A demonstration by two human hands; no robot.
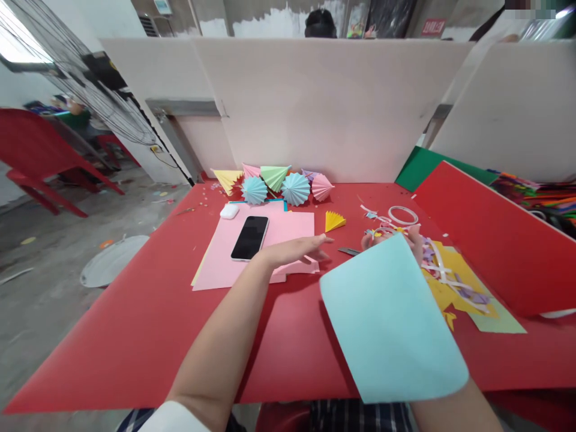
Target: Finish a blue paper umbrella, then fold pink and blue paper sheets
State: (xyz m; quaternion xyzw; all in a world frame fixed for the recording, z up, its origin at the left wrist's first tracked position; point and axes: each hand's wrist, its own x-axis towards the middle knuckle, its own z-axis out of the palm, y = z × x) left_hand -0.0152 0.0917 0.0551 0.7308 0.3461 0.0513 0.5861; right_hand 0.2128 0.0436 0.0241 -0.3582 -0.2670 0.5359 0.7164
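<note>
A light blue sheet of paper [391,324] with rounded corners is tilted above the red table, covering most of my right hand [414,241] and forearm. Only some fingertips show past its upper edge; the sheet appears held by this hand, its grip hidden. My left hand [310,247] is open, fingers stretched out over the right side of the pink paper sheets [288,225], holding nothing. Between the hands lie scissors [348,251], partly hidden. A folded yellow paper fan [334,221] sits just beyond my left hand.
A black-screened phone [250,238] and a white case [229,211] lie on the pink sheets. Pleated paper fans [296,189] line the back panel. Right are a white tape ring [402,215], paper scraps [465,291] and a red board [495,246]. A red chair [49,156] stands left.
</note>
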